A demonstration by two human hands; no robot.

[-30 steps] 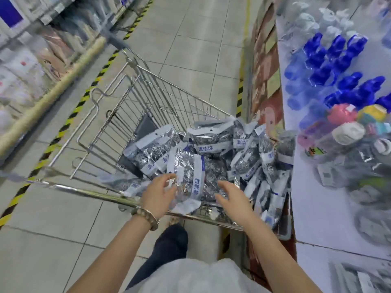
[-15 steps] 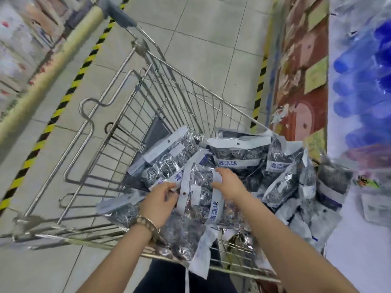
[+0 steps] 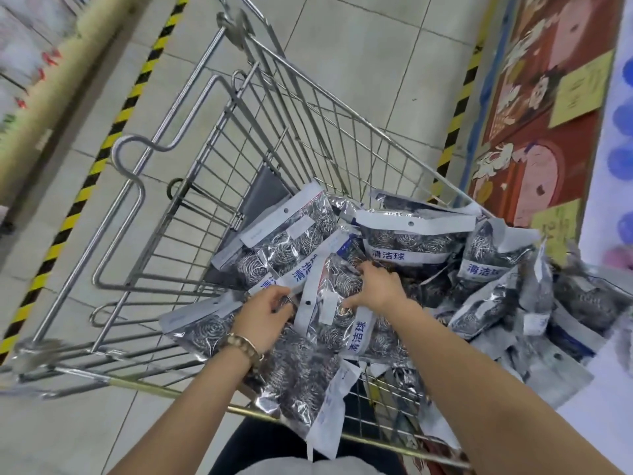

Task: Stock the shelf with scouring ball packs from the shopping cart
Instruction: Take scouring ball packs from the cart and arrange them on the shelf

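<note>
A wire shopping cart [image 3: 219, 138] stands in front of me, its near right half heaped with several clear packs of steel scouring balls with white and blue labels. Both hands are inside the cart on one upright pack [image 3: 337, 311] near the middle of the heap. My left hand [image 3: 265, 311], a beaded bracelet on its wrist, grips that pack's left edge by the white header strip. My right hand [image 3: 378, 286] lies over its upper right side, fingers curled on the plastic. Another pack [image 3: 411, 240] lies label up behind them.
The shelf [image 3: 613, 303] runs along the right edge, white, with blurred blue bottles at its top. Its red decorated base panel [image 3: 534, 132] stands close beside the cart. Tiled aisle floor [image 3: 359, 46] with a yellow-black stripe [image 3: 113, 132] lies to the left.
The view has dropped closer over the cart. Both hands reached further in from the near rim and closed round one pack in the middle of the heap.
</note>
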